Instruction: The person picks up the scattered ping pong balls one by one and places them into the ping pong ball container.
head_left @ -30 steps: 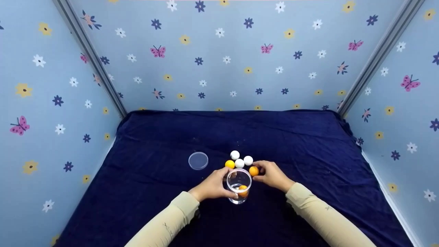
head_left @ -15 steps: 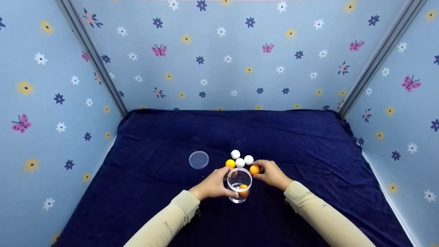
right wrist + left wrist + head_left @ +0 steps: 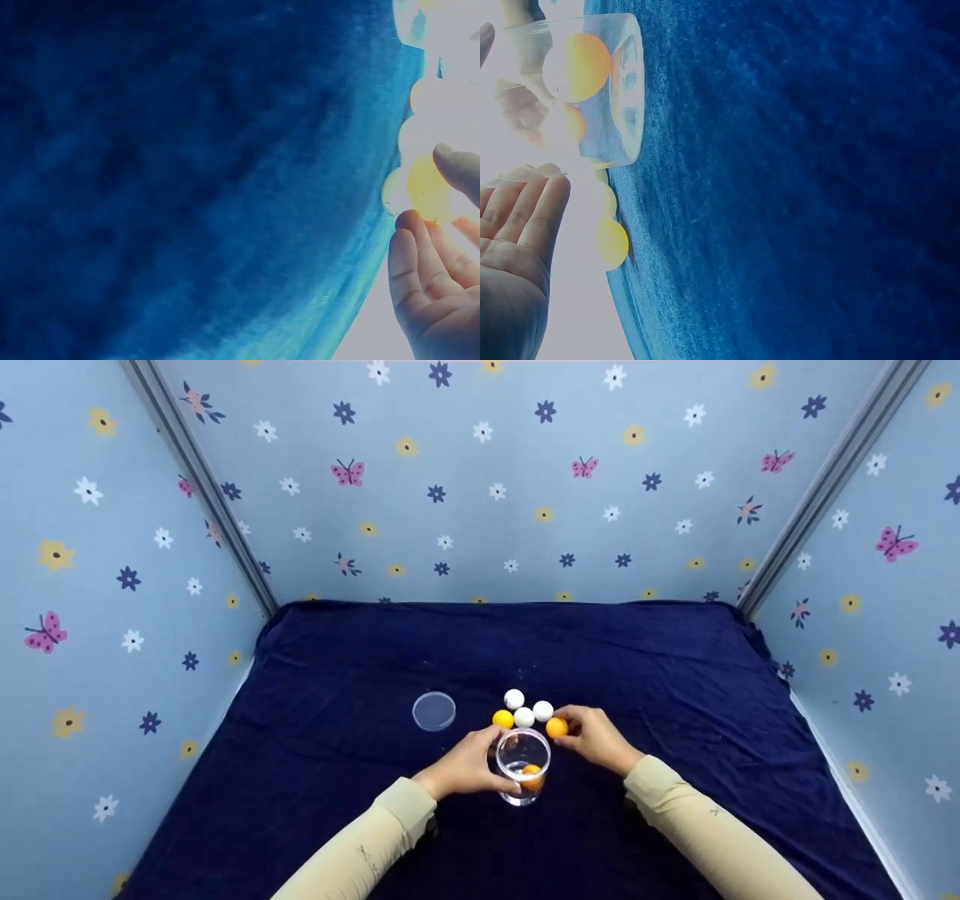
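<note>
My left hand [image 3: 466, 765] grips a clear plastic jar [image 3: 517, 798], thumb on the near side and fingers on the far side. Its mouth is uncovered, and one orange ball [image 3: 532, 777] lies inside. Just right of the jar, my right hand [image 3: 600, 741] pinches another orange ball [image 3: 556, 727] between thumb and fingers. The right wrist view also shows this pinched ball [image 3: 429, 189], washed out by glare. Behind the jar sit a yellow ball [image 3: 502, 720] and three white balls, the middle one [image 3: 524, 718] nearest the rim. They look like table tennis balls.
A clear round lid [image 3: 434, 712] lies flat to the left of the balls. Dark blue cloth [image 3: 360, 660] covers the table, slightly wrinkled. Flower-patterned walls [image 3: 480, 472] enclose the back and both sides.
My right fingers have drawn in around the orange ball, which has shifted very slightly away from me. The left hand and jar have stayed in place.
</note>
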`<state>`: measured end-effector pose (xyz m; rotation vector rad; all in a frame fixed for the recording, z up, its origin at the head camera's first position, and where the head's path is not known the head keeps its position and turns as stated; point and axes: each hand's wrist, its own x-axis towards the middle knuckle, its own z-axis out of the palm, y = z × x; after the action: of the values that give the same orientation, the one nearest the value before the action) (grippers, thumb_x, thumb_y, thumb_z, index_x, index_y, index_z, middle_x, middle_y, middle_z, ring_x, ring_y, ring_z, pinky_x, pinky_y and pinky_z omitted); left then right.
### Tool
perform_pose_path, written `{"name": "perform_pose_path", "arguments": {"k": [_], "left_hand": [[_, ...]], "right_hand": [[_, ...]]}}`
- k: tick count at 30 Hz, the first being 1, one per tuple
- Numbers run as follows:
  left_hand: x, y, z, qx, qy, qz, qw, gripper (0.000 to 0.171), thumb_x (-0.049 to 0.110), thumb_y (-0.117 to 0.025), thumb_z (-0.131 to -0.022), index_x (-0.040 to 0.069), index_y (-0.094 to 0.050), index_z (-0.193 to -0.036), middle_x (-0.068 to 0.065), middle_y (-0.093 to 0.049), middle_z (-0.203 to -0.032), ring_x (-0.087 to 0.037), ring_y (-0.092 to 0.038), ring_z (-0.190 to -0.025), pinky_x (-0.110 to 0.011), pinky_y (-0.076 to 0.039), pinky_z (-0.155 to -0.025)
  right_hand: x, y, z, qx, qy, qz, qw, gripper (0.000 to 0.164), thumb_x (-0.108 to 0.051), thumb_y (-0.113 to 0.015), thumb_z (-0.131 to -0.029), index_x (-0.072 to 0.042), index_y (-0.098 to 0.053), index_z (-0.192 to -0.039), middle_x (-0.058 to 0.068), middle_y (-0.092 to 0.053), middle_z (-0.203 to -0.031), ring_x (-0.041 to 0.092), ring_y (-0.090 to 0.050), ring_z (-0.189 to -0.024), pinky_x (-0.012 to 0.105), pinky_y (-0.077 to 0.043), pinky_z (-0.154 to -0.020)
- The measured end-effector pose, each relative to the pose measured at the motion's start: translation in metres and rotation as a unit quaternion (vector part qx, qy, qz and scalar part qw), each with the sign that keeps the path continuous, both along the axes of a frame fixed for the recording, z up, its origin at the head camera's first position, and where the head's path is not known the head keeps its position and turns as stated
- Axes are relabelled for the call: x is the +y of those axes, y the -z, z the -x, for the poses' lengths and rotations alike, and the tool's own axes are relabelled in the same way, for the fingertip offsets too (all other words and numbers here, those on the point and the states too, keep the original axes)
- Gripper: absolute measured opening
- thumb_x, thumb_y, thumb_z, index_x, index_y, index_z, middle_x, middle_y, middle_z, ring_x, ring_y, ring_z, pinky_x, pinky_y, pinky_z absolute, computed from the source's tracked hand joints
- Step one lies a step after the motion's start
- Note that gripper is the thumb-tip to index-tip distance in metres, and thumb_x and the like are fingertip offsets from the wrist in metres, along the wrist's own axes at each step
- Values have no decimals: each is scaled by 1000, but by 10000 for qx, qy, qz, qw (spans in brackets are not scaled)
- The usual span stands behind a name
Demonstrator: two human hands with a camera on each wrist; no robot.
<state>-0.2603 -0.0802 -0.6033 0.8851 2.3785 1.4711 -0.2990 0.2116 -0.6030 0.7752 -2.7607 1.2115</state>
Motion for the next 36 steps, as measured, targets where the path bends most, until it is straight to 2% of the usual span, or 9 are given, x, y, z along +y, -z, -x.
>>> {"name": "perform_pose_path", "arguments": {"k": [9, 15, 18, 23, 29, 36], "left_hand": [[0, -1, 0, 109, -25, 123, 9999, 79, 29, -103, -71, -2, -64, -131, -15, -78, -125, -31, -75, -114, -32, -58, -103], [-1, -1, 0, 230, -45, 173, 9996, 79, 31, -104, -70, 0, -65, -131, -7, -78, -122, -24, -75, -111, -30, -58, -102], [-1, -1, 0, 257, -40, 177, 9995, 78, 30, -104, -70, -1, -65, -131, -9, -79, -123, -25, -75, -111, -31, -59, -101], [-1, -1, 0, 292, -37, 201, 9994, 77, 29, -104, -70, -1, -65, -130, -12, -78, -123, -28, -75, -111, -31, -58, -101], [0, 0, 0, 108, 52, -1, 9999, 76, 24, -103, -72, -3, -64, -130, -14, -78, -124, -30, -76, -112, -29, -59, -100], [0, 0, 0, 123, 48, -29, 9999, 75, 23, -103, -72, -2, -64, -131, -14, -78, -124, -30, -76, -112, -29, -59, -101]], "right_hand": [[-1, -19, -3, 100, 19, 213, 9997, 35, 2, -88, -86, 6, -75, -118, 18, -79, -104, 28, -77, -85, 51, -66, -79], [-2, -30, -6, 146, 31, 304, 9994, 39, 2, -88, -85, 8, -74, -121, 19, -79, -103, 29, -76, -85, 58, -65, -79], [-4, -36, -8, 167, 23, 338, 9993, 40, 1, -89, -86, 9, -73, -122, 19, -79, -103, 29, -76, -85, 60, -65, -78], [-7, -44, -13, 371, -56, 367, 9986, 39, -1, -89, -87, 9, -74, -121, 19, -79, -104, 32, -76, -84, 57, -65, -75], [-11, -56, -21, 435, -133, 559, 9974, 40, -1, -89, -86, 8, -74, -122, 19, -79, -104, 39, -75, -83, 56, -65, -74], [-14, -67, -29, 570, -190, 597, 9964, 40, -3, -90, -87, 7, -74, -122, 16, -79, -103, 34, -75, -82, 49, -66, -73]]}}
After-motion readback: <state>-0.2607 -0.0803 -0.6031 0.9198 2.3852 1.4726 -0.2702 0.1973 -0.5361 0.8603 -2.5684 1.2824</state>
